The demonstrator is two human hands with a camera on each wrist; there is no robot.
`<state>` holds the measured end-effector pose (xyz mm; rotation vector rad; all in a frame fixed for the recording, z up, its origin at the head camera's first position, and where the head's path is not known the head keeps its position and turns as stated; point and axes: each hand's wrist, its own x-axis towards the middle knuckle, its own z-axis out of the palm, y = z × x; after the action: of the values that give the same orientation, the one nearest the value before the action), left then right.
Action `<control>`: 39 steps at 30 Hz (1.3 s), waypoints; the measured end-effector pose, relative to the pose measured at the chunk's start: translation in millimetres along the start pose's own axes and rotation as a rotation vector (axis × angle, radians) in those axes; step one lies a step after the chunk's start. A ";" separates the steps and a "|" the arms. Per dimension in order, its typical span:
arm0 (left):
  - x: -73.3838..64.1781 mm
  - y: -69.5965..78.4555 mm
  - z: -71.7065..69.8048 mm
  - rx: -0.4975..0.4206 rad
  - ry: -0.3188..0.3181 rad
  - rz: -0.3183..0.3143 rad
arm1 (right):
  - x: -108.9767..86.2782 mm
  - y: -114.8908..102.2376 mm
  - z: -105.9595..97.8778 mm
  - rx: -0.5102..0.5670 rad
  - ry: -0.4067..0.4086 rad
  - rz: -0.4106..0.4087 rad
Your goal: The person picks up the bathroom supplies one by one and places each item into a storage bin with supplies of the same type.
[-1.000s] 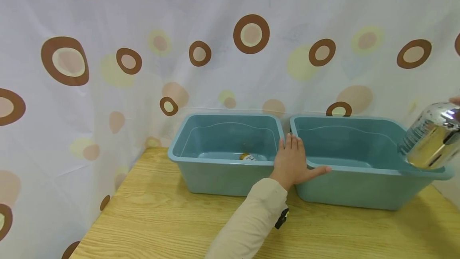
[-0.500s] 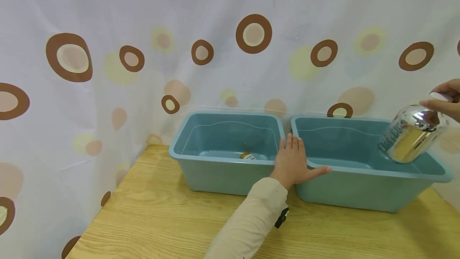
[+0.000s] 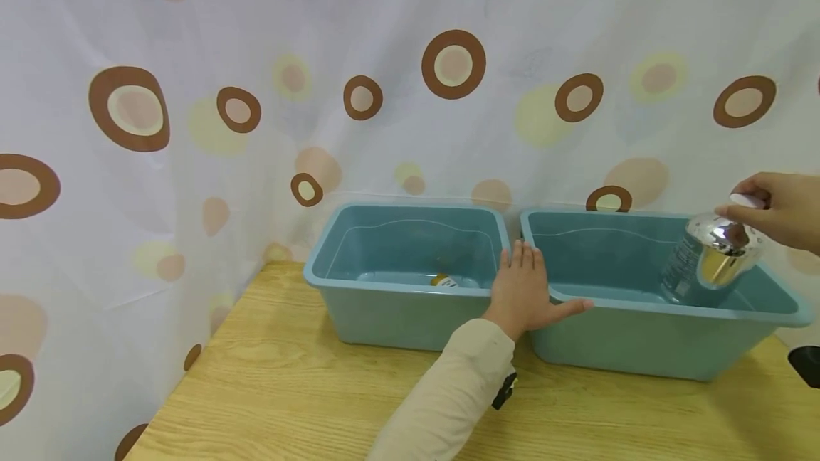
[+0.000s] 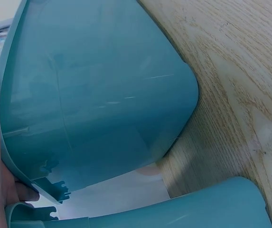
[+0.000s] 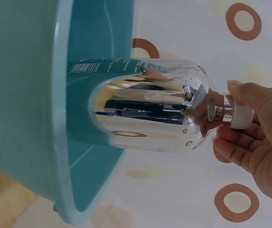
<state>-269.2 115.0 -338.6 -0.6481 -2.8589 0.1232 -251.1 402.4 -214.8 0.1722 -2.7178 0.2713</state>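
My right hand (image 3: 783,210) pinches the white cap (image 5: 242,115) of a shiny silver bottle (image 5: 150,107). In the head view the bottle hangs tilted, its lower part inside the right teal bin (image 3: 615,336); whether its base touches the floor of the bin is hidden. My left hand (image 3: 520,287) lies with straight fingers over the neighbouring rims of the two bins, thumb stretched to the right bin's front rim. Inside the left teal bin (image 3: 397,319) lies a small object with an orange-yellow end and a white label (image 3: 443,281), partly hidden by the front wall.
Both bins stand side by side on a wood-grain table (image 3: 269,390), with a narrow gap between them. A white curtain (image 3: 397,20) with brown and yellow ring patterns hangs right behind them and along the left side.
My right hand has come into view from the right, moving left and down with the bottle, which has sunk into the right bin. My left hand has stayed in place.
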 end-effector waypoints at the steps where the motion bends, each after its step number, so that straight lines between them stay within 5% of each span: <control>1: 0.3 0.0 -0.2 0.001 0.000 0.001 | -0.7 -0.1 2.5 -0.019 -0.005 -0.010; 10: 2.4 1.1 -2.4 0.000 -0.029 0.005 | -3.9 -2.2 30.1 -0.076 -0.005 -0.140; 39: 2.0 0.8 0.1 0.008 -0.012 0.000 | -5.8 -29.7 79.1 0.014 -0.206 -0.216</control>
<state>-270.6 116.6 -338.4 -0.6484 -2.8682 0.1393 -271.1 357.1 -283.4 0.5208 -2.8676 0.2199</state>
